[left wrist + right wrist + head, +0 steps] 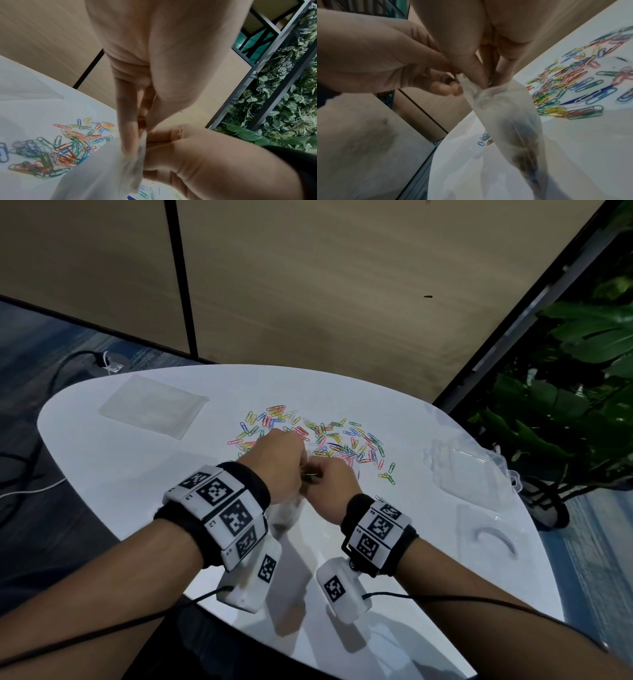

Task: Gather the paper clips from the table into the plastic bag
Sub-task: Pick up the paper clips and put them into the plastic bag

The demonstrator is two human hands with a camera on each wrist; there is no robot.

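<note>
Head view, both hands [279, 463] pinching bag [496, 102]

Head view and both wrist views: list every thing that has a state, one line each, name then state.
plastic bag: hanging, mouth pinched by both hands, some clips inside.
left hand: pinching the bag's rim.
right hand: fingertips at the bag's mouth, holding clips.
paper clips: mostly loose, scattered on the table.
spare bags: lying flat, untouched.
clear box: lid state unclear.
</note>
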